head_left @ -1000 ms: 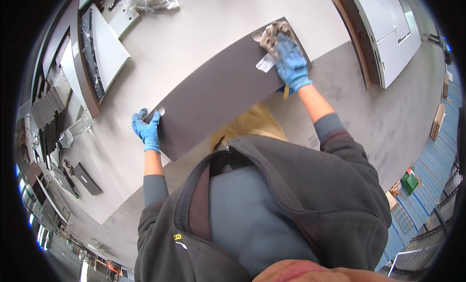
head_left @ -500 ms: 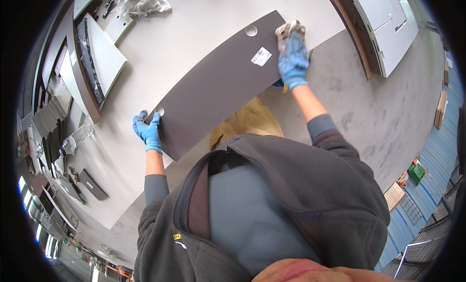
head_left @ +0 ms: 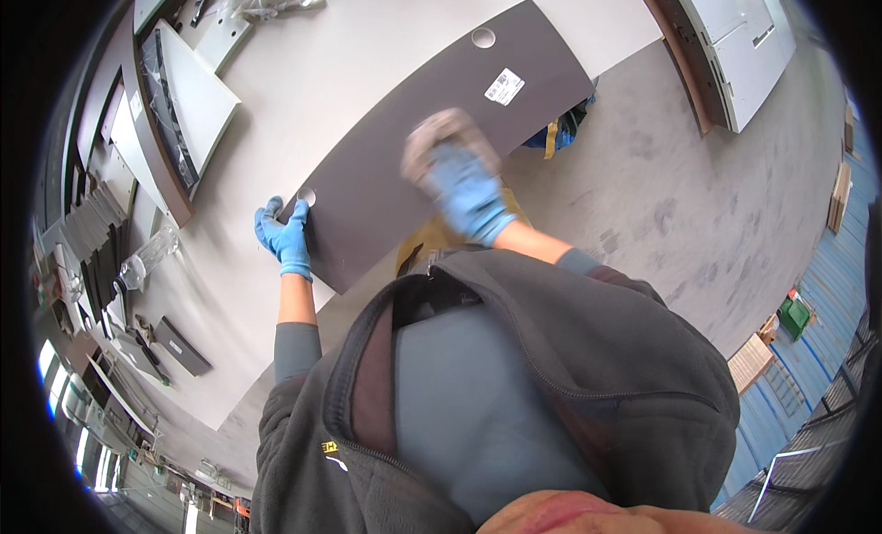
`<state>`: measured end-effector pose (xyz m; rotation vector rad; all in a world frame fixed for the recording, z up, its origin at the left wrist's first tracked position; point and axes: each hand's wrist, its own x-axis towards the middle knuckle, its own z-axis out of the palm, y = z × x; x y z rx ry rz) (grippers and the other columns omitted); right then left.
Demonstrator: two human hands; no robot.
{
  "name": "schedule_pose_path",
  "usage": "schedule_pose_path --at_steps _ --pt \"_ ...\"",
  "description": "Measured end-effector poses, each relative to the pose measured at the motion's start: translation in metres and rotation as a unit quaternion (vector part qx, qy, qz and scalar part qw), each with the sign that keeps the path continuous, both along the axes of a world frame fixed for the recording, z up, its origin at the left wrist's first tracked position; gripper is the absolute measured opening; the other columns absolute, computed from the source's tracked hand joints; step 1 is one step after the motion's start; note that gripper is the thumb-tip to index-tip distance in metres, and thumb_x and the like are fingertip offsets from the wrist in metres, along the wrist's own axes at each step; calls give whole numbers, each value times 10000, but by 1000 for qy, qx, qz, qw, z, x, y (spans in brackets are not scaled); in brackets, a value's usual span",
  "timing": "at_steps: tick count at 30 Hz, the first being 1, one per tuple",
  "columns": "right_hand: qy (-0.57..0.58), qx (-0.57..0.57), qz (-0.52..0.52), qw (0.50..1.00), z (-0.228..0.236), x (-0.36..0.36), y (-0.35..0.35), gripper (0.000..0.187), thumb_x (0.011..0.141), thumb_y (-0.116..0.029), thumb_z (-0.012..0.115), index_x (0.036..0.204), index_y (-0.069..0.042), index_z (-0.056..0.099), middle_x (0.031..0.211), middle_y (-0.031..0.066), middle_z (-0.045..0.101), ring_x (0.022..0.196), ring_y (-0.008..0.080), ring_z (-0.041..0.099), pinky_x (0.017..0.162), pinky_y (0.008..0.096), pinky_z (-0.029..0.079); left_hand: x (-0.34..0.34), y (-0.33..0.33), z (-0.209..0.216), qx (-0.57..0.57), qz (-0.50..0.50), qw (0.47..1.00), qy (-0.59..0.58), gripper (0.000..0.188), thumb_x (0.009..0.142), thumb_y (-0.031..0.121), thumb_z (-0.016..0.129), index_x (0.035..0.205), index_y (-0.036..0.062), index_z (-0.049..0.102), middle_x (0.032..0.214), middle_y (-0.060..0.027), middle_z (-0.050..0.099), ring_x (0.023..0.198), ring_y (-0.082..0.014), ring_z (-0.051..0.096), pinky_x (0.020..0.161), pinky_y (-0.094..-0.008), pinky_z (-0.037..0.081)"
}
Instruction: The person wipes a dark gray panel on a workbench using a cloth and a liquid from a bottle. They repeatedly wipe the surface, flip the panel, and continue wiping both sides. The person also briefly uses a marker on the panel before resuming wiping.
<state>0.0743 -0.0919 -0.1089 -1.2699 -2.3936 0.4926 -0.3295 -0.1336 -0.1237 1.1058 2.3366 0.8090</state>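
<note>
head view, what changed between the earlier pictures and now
The right hand, with the crumpled cloth, has swept left and nearer the body, from the right end of the dark panel to around its middle, leaving that end uncovered. No new thing was taken hold of, and the cloth wasn't let go. The left hand stayed at the panel's left end.

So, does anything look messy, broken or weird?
Nothing looks clearly broken or spilled. The oddest bit is the dark smudges on the grey floor, right of the panel: they stand out against the plainer grey around them.
</note>
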Motion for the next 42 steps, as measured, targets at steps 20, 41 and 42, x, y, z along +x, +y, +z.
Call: schedule_pose_path --at_steps 20,41,42 --pt "26 -43 160 986 -9 -83 -83 444 879 -247 717 1288 -81 669 1468 169 585 1417 361 521 1260 538 328 7 2 9 -104 11 993 56 685 737 527 904 1258 122 724 1520 -224 456 1472 -377 366 1245 -443 297" --pt "-5 90 299 950 21 21 2 389 886 -68 687 1272 -120 697 1491 116 617 1448 299 546 1229 478 404 13 2 28 -132 7 990 51 671 735 580 872 1250 167 753 1480 -122 496 1436 -324 399 1196 -450 358" --pt "14 65 288 955 21 35 9 372 891 -63 682 1261 -104 697 1504 127 609 1451 304 545 1217 483 419 13 2 28 -127 9 991 39 665 738 576 870 1249 167 754 1483 -124 496 1444 -324 392 1203 -449 349"
